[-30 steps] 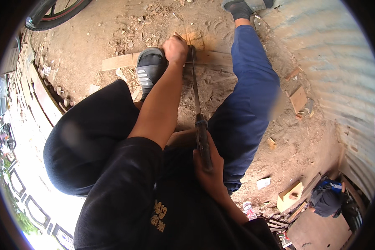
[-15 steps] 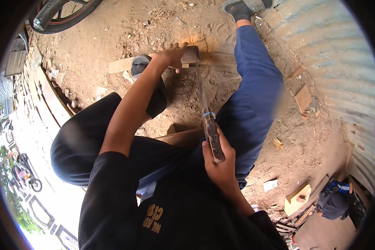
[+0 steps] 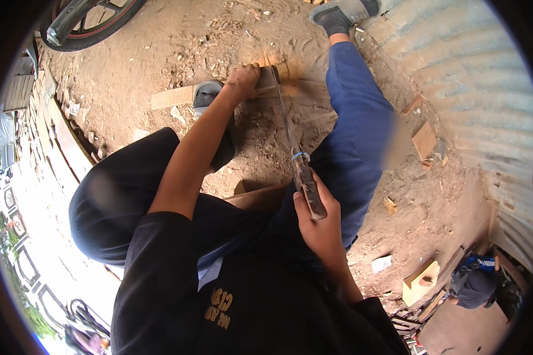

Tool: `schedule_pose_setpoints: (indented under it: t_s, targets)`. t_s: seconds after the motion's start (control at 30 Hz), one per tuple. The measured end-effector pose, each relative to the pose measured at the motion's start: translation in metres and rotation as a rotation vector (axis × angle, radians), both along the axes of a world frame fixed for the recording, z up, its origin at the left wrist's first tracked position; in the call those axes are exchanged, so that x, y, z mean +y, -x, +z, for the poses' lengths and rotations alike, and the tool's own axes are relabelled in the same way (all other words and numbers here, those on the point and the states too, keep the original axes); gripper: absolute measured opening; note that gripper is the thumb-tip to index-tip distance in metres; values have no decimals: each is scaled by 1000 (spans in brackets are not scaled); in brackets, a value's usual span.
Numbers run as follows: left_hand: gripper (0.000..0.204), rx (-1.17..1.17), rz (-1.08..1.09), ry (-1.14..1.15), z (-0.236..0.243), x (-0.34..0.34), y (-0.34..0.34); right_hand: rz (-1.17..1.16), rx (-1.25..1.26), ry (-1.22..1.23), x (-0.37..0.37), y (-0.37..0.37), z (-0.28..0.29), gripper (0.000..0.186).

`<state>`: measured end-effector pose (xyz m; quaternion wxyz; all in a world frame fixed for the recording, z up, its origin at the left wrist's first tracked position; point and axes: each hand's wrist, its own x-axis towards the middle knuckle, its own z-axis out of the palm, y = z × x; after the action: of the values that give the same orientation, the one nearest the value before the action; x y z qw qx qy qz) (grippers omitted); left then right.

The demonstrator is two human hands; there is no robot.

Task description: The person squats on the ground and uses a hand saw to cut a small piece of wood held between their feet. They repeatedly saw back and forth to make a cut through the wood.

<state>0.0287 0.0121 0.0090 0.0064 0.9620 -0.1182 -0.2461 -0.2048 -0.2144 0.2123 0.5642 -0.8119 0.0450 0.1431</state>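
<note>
My right hand [image 3: 323, 222] is wrapped around the worn dark handle of a handsaw [image 3: 289, 131], a blue tie where handle meets blade. The narrow blade points away from me, along the right end of a short wood block [image 3: 267, 78]. My left hand [image 3: 243, 81] is closed on this block's left part, fingers over its far edge. Beneath lies a longer, pale wooden plank [image 3: 170, 98] on the ground, with my left foot in a dark shoe [image 3: 207, 94] pressing on it. Whether the saw teeth are inside the wood cannot be made out.
Bare dirt ground [image 3: 142, 71] carries wood chips and scraps. A motorcycle wheel [image 3: 100, 26] stands far left, corrugated metal sheeting [image 3: 468, 94] at the right. Another person [image 3: 477, 287] is at the lower right, near a yellowish board [image 3: 419, 284]. My right leg [image 3: 361, 112] stretches forward.
My left hand has gone from spread fingers on the block to a closed grip around it. The saw has shifted slightly, its handle still in my right hand.
</note>
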Motion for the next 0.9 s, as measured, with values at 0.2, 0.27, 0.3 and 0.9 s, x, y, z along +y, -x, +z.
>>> schedule_pose_setpoints:
  t_s: [0.2,0.27,0.3,0.9]
  targets:
    - [59,-76,-14,-15,-2,2,10,9,20,-65,-3,2,7,43]
    - [55,-94,-36,-5,-7,8,10,1,73,-97,-4,5,8,43]
    - [55,-89,-59,11,-5,11,11,-16,129,-114,-6,7,9,43]
    - [63,-153,91,-45,-7,-21,18,-28,99,-108,-6,2,9,46]
